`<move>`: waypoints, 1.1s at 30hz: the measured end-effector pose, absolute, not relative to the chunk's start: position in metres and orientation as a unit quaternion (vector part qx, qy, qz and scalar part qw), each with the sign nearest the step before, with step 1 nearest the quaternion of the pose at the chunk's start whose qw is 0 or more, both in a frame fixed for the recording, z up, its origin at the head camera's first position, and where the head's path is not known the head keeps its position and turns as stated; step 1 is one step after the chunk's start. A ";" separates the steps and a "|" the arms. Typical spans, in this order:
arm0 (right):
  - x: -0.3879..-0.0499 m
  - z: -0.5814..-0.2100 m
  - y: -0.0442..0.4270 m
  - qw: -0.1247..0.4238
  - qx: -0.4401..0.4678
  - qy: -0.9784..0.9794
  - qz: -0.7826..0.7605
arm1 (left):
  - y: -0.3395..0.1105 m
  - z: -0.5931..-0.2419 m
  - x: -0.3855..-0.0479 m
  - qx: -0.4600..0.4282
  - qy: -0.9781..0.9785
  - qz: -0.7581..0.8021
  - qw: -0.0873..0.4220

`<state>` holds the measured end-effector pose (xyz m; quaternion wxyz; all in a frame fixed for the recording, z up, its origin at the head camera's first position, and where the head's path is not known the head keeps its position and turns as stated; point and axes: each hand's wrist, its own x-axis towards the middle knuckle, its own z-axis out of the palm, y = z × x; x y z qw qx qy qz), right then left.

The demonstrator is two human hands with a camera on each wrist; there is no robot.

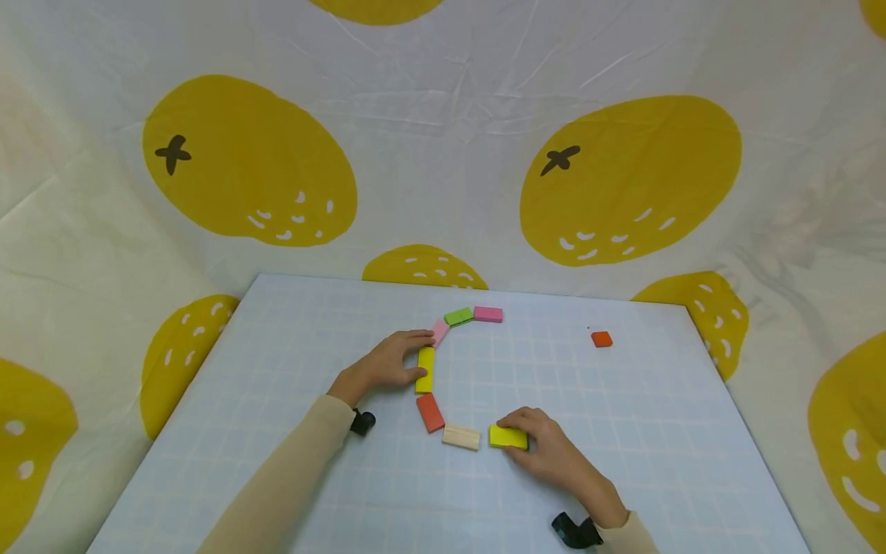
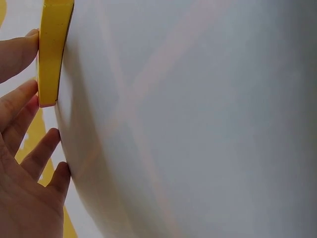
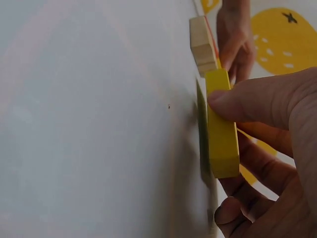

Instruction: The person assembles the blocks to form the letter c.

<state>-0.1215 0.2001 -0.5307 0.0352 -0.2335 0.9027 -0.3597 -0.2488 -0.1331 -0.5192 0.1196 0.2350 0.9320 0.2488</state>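
Observation:
My right hand point(image 1: 550, 454) pinches a yellow block point(image 1: 507, 437) between thumb and fingers, at the right of a plain wood block point(image 1: 461, 437). In the right wrist view a thin shadow gap shows between this yellow block point(image 3: 221, 129) and the table. My left hand point(image 1: 388, 360) rests by a second yellow block point(image 1: 425, 371) on the curve's left side, with thumb and fingers touching its side in the left wrist view. Its fingertips also lie near a light pink block point(image 1: 440, 332). A red block point(image 1: 430, 413) lies between the second yellow block and the wood one.
A green block point(image 1: 459, 317) and a darker pink block point(image 1: 488, 315) form the curve's far end. An orange-red block point(image 1: 601, 339) lies apart at the right back. The pale table point(image 1: 311, 323) meets a fruit-print cloth point(image 1: 443, 154) behind it.

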 end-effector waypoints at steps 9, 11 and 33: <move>-0.123 -0.531 0.197 0.063 -0.252 0.902 -0.345 | -0.134 -0.520 -0.250 0.246 0.927 0.259 0.115; -0.122 -0.531 0.197 0.066 -0.255 0.903 -0.340 | -0.133 -0.520 -0.251 0.252 0.924 0.262 0.116; -0.122 -0.530 0.192 0.081 -0.261 0.905 -0.326 | -0.135 -0.518 -0.248 0.249 0.928 0.254 0.111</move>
